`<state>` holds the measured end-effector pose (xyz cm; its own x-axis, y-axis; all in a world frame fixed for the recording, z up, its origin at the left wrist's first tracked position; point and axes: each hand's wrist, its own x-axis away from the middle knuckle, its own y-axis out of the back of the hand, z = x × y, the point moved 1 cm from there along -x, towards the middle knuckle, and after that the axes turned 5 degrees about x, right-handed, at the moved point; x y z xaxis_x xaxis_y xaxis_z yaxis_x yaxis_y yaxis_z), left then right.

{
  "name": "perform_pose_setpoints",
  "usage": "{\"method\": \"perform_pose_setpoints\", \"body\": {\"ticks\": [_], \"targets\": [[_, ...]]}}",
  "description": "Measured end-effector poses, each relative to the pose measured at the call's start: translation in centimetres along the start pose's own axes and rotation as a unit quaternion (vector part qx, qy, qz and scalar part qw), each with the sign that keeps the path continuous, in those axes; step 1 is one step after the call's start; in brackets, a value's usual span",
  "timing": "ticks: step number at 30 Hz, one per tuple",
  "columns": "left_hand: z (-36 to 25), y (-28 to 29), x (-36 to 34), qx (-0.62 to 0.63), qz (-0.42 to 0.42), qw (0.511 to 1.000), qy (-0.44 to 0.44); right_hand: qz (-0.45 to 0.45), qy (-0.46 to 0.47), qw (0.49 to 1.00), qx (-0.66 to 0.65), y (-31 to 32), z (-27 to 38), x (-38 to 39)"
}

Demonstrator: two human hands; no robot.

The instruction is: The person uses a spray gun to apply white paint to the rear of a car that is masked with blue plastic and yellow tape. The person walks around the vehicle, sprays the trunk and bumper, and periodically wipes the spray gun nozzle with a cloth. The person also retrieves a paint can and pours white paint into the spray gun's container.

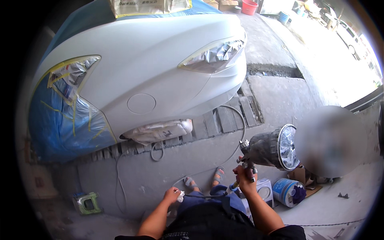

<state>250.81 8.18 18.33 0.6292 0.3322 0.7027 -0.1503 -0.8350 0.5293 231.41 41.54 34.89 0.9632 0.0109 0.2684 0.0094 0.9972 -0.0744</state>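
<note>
My right hand (pixel 245 176) is wrapped round the handle of a paint spray gun (pixel 267 149). The gun's large dark cup tilts to the right, its clear round end toward the blurred patch. An air hose (pixel 205 196) joins the gun below the grip and runs left across my legs. Closed fingers of my left hand (pixel 171 195) pinch a crumpled white cloth or tissue (pixel 181 196) beside that hose. Ahead stands a white car body (pixel 160 86), apart from the gun. Silver masking (pixel 214 56) covers a lamp area, and taped blue plastic film (pixel 66 124) drapes its left part.
Loose grey hose (pixel 243 120) curves over the floor and floor grating (pixel 208 124) by the car. A blue-and-white bucket (pixel 287 193) and a white box (pixel 264 191) stand at my right. A green-framed object (pixel 88 203) lies at the left. A red bucket (pixel 249 7) stands far back.
</note>
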Motion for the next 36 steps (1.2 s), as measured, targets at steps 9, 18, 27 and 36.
{"method": "perform_pose_setpoints", "body": {"ticks": [9,18,27,36], "targets": [[1.3,0.2,-0.2,0.036,0.017,0.999,-0.011,0.025,-0.020,0.999,-0.004,0.7,0.3,0.8],[0.5,1.0,1.4,-0.030,0.021,0.999,0.016,0.125,-0.007,0.976,0.180,-0.2,2.7,2.6],[2.2,0.6,4.2,0.053,-0.078,0.995,-0.013,0.273,0.018,0.933,0.233,-3.3,2.9,4.6],[8.1,1.9,5.5,0.282,-0.105,0.953,-0.037,0.400,0.086,0.906,0.108,-11.0,5.3,7.7]]}}
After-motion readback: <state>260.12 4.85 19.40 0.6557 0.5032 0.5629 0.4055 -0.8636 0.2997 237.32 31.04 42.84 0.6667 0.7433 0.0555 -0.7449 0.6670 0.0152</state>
